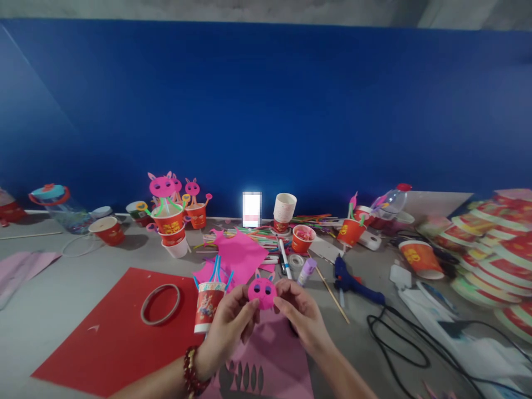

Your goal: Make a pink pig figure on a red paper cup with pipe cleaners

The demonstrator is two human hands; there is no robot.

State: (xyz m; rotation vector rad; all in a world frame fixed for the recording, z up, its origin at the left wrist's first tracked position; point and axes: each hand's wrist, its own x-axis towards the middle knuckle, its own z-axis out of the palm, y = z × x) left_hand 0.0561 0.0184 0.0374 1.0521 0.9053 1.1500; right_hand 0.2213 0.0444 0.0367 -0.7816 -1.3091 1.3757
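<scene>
Between both hands is a pink paper animal face (262, 300) with ears and dark eyes. My left hand (233, 317) pinches its left edge, and my right hand (302, 314) pinches the right edge. Below them lies a pink paper sheet (279, 354) with several leaf-shaped cutouts. Just left of my left hand stands a printed paper cup (207, 306) with blue strips rising from it. Bright pink paper scraps (239, 252) lie beyond the hands.
Red card (120, 332) and a tape ring (160, 304) lie left. At right are a glue stick (307, 271), wooden stick (332, 293), blue glue gun (353, 281) with black cable, and stacked striped items (494, 249). Finished cup figures (166, 216) stand at the back left.
</scene>
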